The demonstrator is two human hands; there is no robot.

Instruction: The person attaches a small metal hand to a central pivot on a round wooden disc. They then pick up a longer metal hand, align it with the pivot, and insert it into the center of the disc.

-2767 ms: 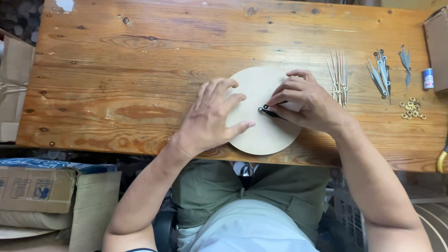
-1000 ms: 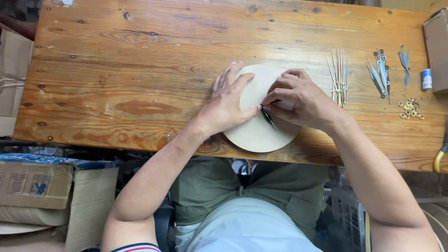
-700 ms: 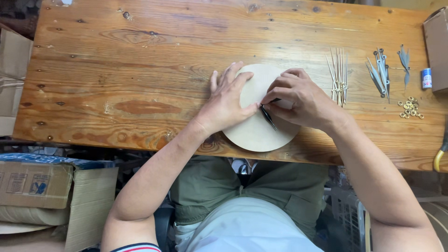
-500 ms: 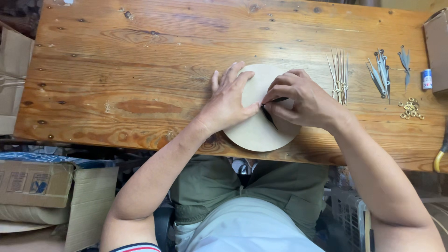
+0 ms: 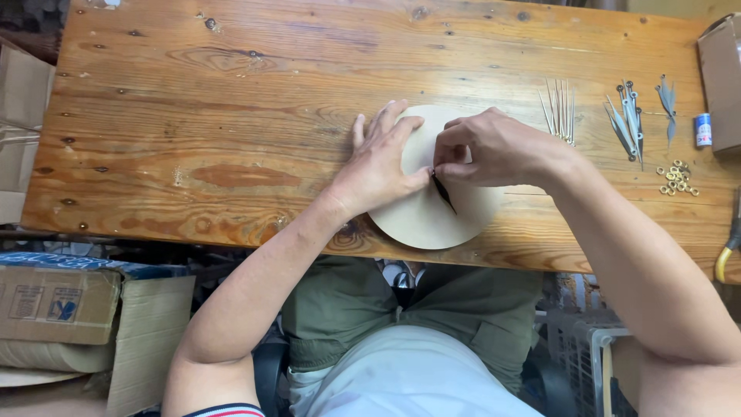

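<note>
Off the tabletop's [image 5: 231, 93] left edge, cardboard boxes [image 5: 54, 301] sit below its near-left corner. The left half of the wooden surface carries nothing but knots and a dark stain.

Near the middle of the near edge lies a pale round disc [image 5: 432, 220], its lower rim hanging slightly past that edge. The left hand [image 5: 382, 166] rests flat on the disc's left part, fingers spread and pointing toward the far edge, thumb stretched right toward the disc's centre; its grip is apart, pressing down rather than closed on anything.

Just beside that thumb, a thin dark pointer [image 5: 443, 191] lies on the disc, running from the centre down and to the right. The right hand [image 5: 498, 147] comes in from the right over the disc's upper right part, its thumb and forefinger pinched together on the upper end of the pointer at the disc's centre, so its grip is clamped on that piece.

Further right, near the right hand's knuckles, a row of thin pale needles [image 5: 557, 108] lies side by side. Next come a bunch of grey metal pointers [image 5: 627, 120], then a smaller grey pair [image 5: 667, 96], with a little heap of brass rings [image 5: 676, 177] nearer the near edge. A small blue-and-white tube [image 5: 702, 130] stands close to the right edge, beside a cardboard box [image 5: 722, 77] at the far-right corner.
</note>
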